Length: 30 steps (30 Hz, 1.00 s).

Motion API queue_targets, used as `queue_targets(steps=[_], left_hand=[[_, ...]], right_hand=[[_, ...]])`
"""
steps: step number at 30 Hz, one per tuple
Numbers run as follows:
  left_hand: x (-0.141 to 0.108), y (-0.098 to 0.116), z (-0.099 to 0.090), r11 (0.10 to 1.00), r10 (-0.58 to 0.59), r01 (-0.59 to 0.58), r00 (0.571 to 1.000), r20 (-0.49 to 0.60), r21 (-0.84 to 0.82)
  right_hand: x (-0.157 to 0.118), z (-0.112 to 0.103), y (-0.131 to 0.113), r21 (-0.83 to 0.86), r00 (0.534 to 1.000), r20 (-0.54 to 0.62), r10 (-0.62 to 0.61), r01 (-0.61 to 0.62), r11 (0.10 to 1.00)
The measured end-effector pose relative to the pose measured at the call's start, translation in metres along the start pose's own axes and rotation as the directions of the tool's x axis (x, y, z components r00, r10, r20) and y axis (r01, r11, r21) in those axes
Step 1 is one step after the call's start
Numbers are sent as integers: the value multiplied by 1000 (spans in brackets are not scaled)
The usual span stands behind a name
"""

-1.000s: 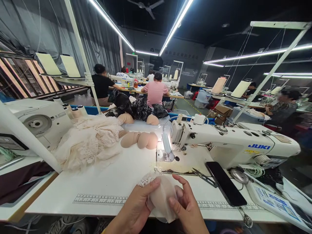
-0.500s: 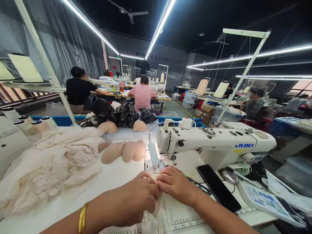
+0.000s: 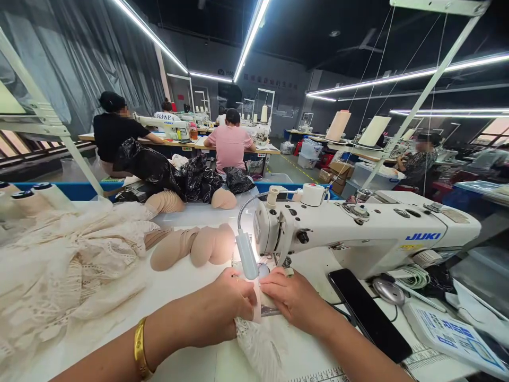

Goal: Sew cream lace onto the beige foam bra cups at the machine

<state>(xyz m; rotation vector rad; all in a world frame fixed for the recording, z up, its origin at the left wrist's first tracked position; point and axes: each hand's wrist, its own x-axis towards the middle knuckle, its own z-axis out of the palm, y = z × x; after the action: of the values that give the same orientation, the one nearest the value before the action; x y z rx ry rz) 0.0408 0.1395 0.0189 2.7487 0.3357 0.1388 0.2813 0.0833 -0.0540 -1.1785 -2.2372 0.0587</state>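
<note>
My left hand point(image 3: 222, 302), with a gold bangle on the wrist, is closed on a cream lace fabric point(image 3: 260, 347). A smooth beige strip of the piece shows beside its fingers. My right hand point(image 3: 296, 297) is at the sewing machine's point(image 3: 358, 228) needle area, its fingers pressed together at the fabric's other edge. Both hands' fingertips lie just below the lamp point(image 3: 247, 255), which partly hides the needle area. The lace trails down over the table toward me.
A heap of cream lace point(image 3: 79, 270) lies at left, near stacked beige oval pads point(image 3: 210, 244). At right are a black phone point(image 3: 369, 313), a silver round-edged object point(image 3: 387, 291) and a white box point(image 3: 453, 334). Thread cones point(image 3: 51, 196) stand far left. Co-workers sit at machines ahead.
My hands have moved slightly apart, and more of the lace and the beige strip shows between them. The camera view has shifted, so the machine appears larger.
</note>
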Motion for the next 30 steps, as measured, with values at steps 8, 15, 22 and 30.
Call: queue_targets(steps=[8,15,22,30], left_hand=[[0,-11,9,997,20,-27,995,-94,-76],[0,-13,12,997,-5,0,998,-67,-81],[-1,-10,10,999,-20,19,999,-29,-26],[-1,-16,15,1000,-1,3,997,-74,21]], right_hand=[[-2,0,6,-33,997,72,21,-19,999],[-5,5,9,-67,996,82,43,-37,997],[-6,5,9,-42,996,73,44,-41,998],[-6,4,9,-57,993,105,58,-52,997]])
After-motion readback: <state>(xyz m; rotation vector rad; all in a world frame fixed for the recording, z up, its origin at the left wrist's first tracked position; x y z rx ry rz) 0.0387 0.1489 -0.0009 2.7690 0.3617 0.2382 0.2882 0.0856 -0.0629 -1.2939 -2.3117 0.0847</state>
